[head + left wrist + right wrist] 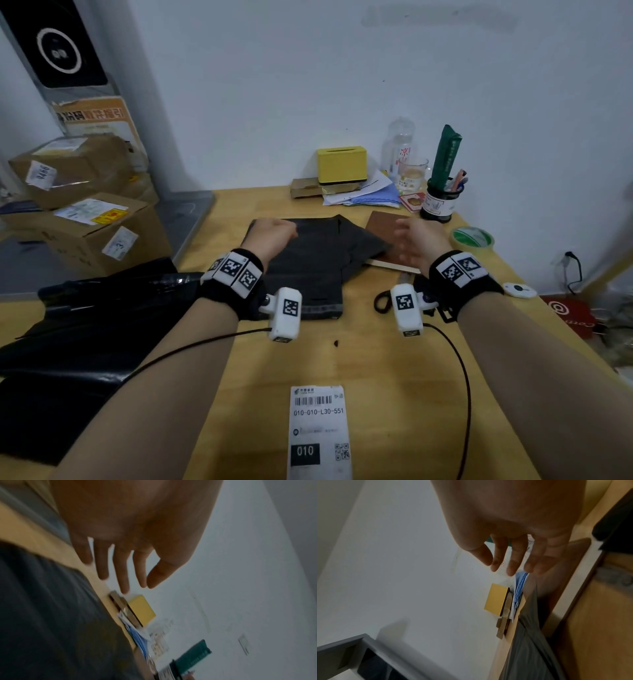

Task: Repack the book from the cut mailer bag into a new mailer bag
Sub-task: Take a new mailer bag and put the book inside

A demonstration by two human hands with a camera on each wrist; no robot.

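Note:
A dark grey mailer bag (308, 263) lies flat in the middle of the wooden table (359, 359); it also shows in the left wrist view (51, 615). A brown book (382, 226) lies at its right, one corner of the bag draped over it. My left hand (272, 234) hovers over the bag's far left corner, fingers straight and holding nothing (120, 574). Above the book is my right hand (416, 240), fingers spread and empty (508, 561). A crumpled black mailer bag (85, 329) lies at the left edge.
A shipping label (318, 431) lies near the front edge. Scissors (382, 301) sit under my right wrist, with a tape roll (472, 238) further right. A yellow box (342, 164), papers, a glass and a pen holder (440, 202) line the wall. Cardboard boxes (85, 222) stand at the left.

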